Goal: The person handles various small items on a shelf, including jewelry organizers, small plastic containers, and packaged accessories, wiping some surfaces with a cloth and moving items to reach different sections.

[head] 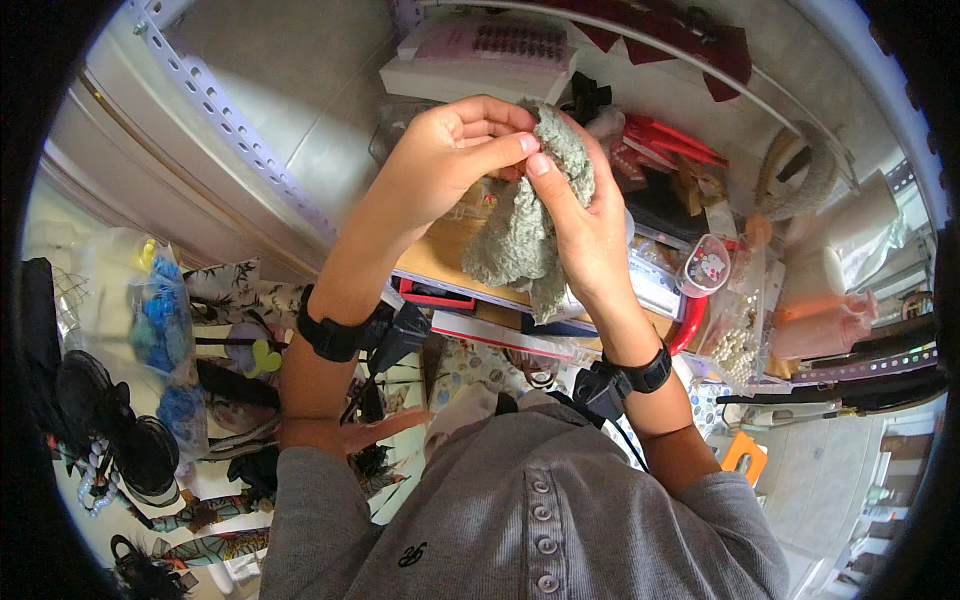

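A crumpled grey-green textured fabric piece [517,232] hangs between my hands above a wooden shelf [427,259]. My left hand [472,142] pinches its upper edge between thumb and fingers. My right hand [581,202] grips the same cloth, with the thumb in front and the fingers behind it. Both thumb tips nearly meet at the fabric's edge. The lower end of the cloth dangles free. Whatever the fingertips hold inside the folds is hidden.
A white box [480,75] stands behind my hands. To the right are a red tool [667,139], a pink-and-white case [705,266] and a clear bag of pearl beads [735,345]. Bagged blue items [161,322] and black accessories [112,420] hang at left. A perforated metal post [225,112] rises nearby.
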Available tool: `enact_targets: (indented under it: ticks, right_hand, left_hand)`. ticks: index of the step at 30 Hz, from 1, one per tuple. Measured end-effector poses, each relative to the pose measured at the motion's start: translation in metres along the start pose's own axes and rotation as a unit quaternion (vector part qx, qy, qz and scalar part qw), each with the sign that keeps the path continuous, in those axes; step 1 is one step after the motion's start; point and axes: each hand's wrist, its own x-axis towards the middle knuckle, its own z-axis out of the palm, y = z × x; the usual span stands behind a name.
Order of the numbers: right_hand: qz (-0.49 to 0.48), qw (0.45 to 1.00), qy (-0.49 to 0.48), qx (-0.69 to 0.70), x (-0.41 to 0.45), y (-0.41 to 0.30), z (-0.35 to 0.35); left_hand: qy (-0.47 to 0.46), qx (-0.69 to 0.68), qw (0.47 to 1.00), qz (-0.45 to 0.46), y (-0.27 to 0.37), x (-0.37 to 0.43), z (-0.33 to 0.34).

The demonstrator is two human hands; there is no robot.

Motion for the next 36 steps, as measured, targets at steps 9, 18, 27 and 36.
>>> enact_targets:
  ticks: [9,18,27,36]
  right_hand:
    - [0.064,0.998,0.009,-0.025,-0.01,0.002,-0.011]
    - [0.185,0.982,-0.006,0.036,-0.022,0.013,-0.021]
    - [0.05,0.998,0.009,0.026,-0.003,-0.016,-0.026]
    - [0.127,0.99,-0.054,-0.018,-0.007,-0.001,-0.025]
  left_hand:
    - [0.042,-0.023,0.999,-0.011,-0.004,-0.003,-0.007]
    - [0.061,-0.094,0.994,0.017,-0.002,0.002,-0.013]
    - [0.022,-0.033,0.999,-0.026,0.011,0.005,-0.009]
    - [-0.026,0.028,0.998,-0.045,0.008,0.002,-0.007]
